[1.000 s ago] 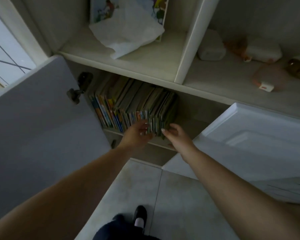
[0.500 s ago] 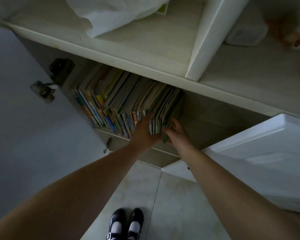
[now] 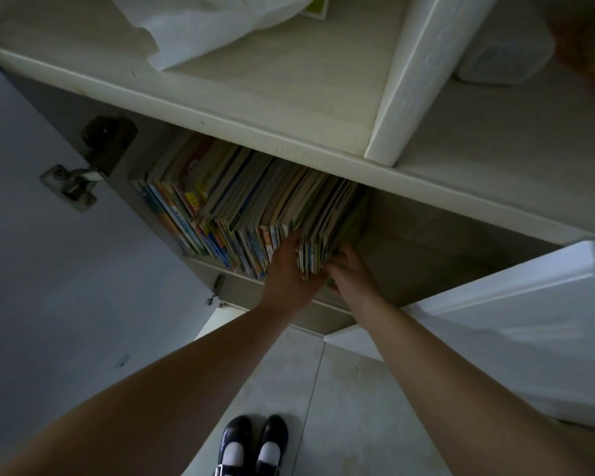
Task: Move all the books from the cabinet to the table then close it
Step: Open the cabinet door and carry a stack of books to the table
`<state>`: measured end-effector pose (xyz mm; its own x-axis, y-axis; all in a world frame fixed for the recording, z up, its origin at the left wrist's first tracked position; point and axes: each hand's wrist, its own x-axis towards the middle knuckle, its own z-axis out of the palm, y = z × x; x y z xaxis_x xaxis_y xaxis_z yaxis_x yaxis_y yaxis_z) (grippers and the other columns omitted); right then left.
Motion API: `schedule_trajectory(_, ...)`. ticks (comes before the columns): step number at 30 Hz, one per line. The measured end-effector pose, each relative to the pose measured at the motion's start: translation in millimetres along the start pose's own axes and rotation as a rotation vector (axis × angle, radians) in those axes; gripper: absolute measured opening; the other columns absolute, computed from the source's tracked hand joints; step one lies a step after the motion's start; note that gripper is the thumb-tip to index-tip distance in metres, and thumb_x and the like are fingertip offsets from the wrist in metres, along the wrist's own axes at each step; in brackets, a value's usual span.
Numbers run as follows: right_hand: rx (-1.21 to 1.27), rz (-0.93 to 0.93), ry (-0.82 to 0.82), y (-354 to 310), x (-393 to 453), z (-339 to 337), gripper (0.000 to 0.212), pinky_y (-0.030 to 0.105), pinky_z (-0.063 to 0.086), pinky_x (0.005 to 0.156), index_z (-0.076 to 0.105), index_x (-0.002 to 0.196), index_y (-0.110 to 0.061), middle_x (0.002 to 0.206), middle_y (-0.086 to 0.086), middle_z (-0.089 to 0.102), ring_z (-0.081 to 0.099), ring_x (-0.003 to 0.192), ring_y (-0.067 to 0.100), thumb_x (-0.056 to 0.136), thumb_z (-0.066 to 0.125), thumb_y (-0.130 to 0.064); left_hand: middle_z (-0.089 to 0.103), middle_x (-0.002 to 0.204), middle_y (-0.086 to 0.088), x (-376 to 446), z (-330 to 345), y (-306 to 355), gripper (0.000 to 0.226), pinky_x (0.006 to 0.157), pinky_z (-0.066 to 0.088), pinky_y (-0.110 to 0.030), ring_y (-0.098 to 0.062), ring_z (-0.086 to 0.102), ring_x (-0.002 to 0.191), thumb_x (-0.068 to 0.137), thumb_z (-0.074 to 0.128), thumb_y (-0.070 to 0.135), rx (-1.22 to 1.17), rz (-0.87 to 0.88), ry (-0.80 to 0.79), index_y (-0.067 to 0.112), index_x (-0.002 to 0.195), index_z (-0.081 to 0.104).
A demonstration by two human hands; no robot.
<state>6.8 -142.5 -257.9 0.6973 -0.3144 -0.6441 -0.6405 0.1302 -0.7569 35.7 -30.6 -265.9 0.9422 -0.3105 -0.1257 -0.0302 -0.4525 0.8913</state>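
Note:
A row of thin, colourful books (image 3: 227, 207) stands leaning in the open lower cabinet (image 3: 426, 249). My left hand (image 3: 287, 273) has its fingers pushed into the row, left of a bundle of books (image 3: 315, 250) at the row's right end. My right hand (image 3: 351, 274) grips that bundle from its right side. The bundle sits clamped between both hands at the shelf's front edge. My fingertips are hidden among the books. The table is not in view.
The left cabinet door (image 3: 49, 269) stands wide open with its hinge (image 3: 73, 187) showing; the right door (image 3: 512, 321) is open too. On the shelf above lie a white bag (image 3: 203, 25) and a white container (image 3: 505, 53). My black shoes (image 3: 251, 444) stand on the tiled floor.
I have leaned closer to the cabinet. My hands went from touching the book spines to digging in on either side of the right-end bundle.

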Motion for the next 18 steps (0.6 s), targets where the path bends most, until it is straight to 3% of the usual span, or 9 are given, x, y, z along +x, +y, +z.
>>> schedule_trajectory(4, 0.027, -0.005, -0.011, 6.7, 8.5, 0.3, 0.092, 0.048, 0.039, 0.107, 0.031, 0.142, -0.035, 0.145, -0.005, 0.045, 0.046, 0.13, 0.018, 0.056, 0.062, -0.043, 0.051, 0.132, -0.012, 0.7, 1.8, 1.1, 0.073, 0.09, 0.043, -0.029, -0.027, 0.051, 0.119, 0.074, 0.076, 0.01, -0.013, -0.026, 0.023, 0.008, 0.136, 0.037)
schedule_trajectory(8, 0.023, -0.004, 0.003, 11.0, 8.5, -3.0, 0.079, 0.048, 0.042, 0.105, 0.037, 0.139, -0.036, 0.141, -0.004, 0.049, 0.049, 0.126, 0.019, 0.063, 0.058, -0.035, 0.048, 0.135, -0.016, -0.6, 5.2, 4.9, 0.079, 0.1, 0.043, -0.039, -0.03, 0.048, 0.123, 0.075, 0.075, 0.013, 0.037, 0.019, 0.004, 0.009, 0.143, 0.034)
schedule_trajectory(11, 0.034, -0.014, 0.017, 14.9, 6.3, -8.6, 0.075, 0.048, 0.044, 0.103, 0.044, 0.134, -0.038, 0.136, -0.004, 0.054, 0.053, 0.121, 0.021, 0.061, 0.058, -0.036, 0.047, 0.134, -0.018, -1.4, 11.9, 10.7, 0.076, 0.099, 0.033, -0.03, -0.031, 0.042, 0.126, 0.074, 0.072, 0.016, 0.119, 0.036, -0.026, 0.009, 0.141, 0.038)
schedule_trajectory(14, 0.043, -0.014, 0.041, 13.2, -1.2, -10.7, 0.06, 0.047, 0.044, 0.103, 0.046, 0.131, -0.039, 0.132, -0.006, 0.056, 0.055, 0.118, 0.02, 0.073, 0.056, -0.029, 0.051, 0.127, -0.019, 1.4, 21.4, 7.9, 0.072, 0.096, 0.04, -0.035, -0.034, 0.046, 0.119, 0.067, 0.07, 0.025, 0.142, 0.027, 0.001, 0.004, 0.131, 0.046)
schedule_trajectory(18, 0.095, -0.032, 0.076, 15.6, -2.8, -16.1, 0.056, 0.046, 0.044, 0.103, 0.043, 0.133, -0.04, 0.132, -0.005, 0.056, 0.054, 0.118, 0.018, 0.082, 0.055, -0.022, 0.046, 0.131, -0.018, 4.4, 39.2, 5.8, 0.076, 0.095, 0.045, -0.038, -0.033, 0.048, 0.12, 0.072, 0.075, 0.014, 0.087, -0.037, -0.019, 0.004, 0.135, 0.034)
